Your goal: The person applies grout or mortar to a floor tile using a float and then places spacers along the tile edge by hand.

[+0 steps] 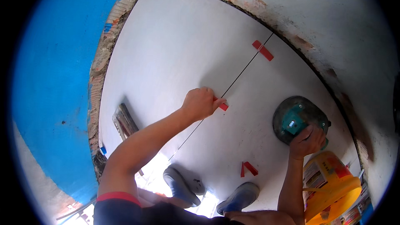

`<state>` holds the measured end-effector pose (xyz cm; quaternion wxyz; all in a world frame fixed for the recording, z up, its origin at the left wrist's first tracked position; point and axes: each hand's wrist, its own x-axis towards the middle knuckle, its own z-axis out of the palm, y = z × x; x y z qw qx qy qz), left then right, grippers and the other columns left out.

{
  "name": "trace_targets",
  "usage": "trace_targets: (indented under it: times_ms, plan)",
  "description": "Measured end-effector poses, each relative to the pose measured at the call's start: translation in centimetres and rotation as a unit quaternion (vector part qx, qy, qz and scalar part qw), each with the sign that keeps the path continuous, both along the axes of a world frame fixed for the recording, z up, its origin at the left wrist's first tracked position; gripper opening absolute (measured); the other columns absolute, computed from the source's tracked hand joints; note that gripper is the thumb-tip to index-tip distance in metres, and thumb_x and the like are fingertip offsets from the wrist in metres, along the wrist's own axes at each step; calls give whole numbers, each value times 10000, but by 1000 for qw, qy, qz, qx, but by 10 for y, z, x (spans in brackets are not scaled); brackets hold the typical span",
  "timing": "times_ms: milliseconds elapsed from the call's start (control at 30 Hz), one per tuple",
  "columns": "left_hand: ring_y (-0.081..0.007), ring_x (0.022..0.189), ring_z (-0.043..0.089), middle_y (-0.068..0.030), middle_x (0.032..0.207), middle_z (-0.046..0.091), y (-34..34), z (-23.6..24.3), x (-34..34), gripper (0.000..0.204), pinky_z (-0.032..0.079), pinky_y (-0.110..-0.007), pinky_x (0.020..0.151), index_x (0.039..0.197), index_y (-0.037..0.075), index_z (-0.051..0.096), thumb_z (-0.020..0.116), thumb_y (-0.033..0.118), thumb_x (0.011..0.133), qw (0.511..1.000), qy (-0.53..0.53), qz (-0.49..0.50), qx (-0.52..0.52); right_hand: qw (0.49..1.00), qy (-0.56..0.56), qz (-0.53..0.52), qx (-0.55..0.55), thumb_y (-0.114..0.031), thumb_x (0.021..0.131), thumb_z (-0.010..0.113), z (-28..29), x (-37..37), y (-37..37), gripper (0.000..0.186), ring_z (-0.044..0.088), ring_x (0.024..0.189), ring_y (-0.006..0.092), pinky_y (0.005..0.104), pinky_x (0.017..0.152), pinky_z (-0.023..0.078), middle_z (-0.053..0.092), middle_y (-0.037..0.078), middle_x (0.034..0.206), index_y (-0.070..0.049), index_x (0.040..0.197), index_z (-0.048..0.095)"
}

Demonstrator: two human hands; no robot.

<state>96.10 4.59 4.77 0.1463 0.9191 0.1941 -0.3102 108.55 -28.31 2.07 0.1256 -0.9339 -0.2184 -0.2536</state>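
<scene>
My left hand (pixel 201 104) is closed around a red plastic wedge (pixel 223 106) that lies across the dark seam between two large white floor tiles (pixel 166 50). Its fingers hide the wedge's other end. Over to the right, my right hand (pixel 308 141) grips the handle of a teal power tool with a wide, round dark base (pixel 295 118), which rests on the right tile; it looks like a tile vibrator. Farther up the same seam sits a second red wedge (pixel 266 53), with a thin pale clip at it. Two loose red wedges (pixel 249 168) lie near my feet.
A notched trowel (pixel 125 121) lies on the left tile. At lower right stands a yellow bucket (pixel 329 171), close to my right forearm. My grey shoes (pixel 239 198) are on the floor below. A blue wall (pixel 58 66) and a pale wall (pixel 333 12) bound the tiles.
</scene>
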Motion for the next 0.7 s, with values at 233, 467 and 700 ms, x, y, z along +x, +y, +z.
trace_targets:
  times_ms: [233, 467, 700]
  plan:
    - [-321, 775, 628, -140, 809, 639, 4, -22, -14, 500, 509, -405, 692, 819, 9, 637, 474, 438, 1017, 997, -59, -17, -49, 999, 3, -19, -36, -304, 1035, 418, -8, -5, -3, 352, 621, 875, 326, 436, 753, 458, 676, 99, 934, -66, 935, 658]
    - [-289, 975, 614, -138, 1047, 623, -8, -1, -19, 538, 501, -399, 852, 978, 17, 651, 504, 535, 977, 996, -65, 50, -48, 998, 61, -14, -5, -325, 1018, 467, 2, -10, -6, 290, 596, 968, 337, 450, 809, 462, 622, 140, 1037, -71, 1035, 607]
    - [-324, 1180, 533, -173, 1233, 539, -14, 11, -87, 585, 466, -426, 991, 1271, -15, 516, 625, 448, 930, 971, -168, 123, -118, 901, 409, 115, -89, -302, 898, 676, 56, -181, -22, 533, 492, 1172, 404, 480, 991, 426, 478, 228, 1281, 0, 1284, 466]
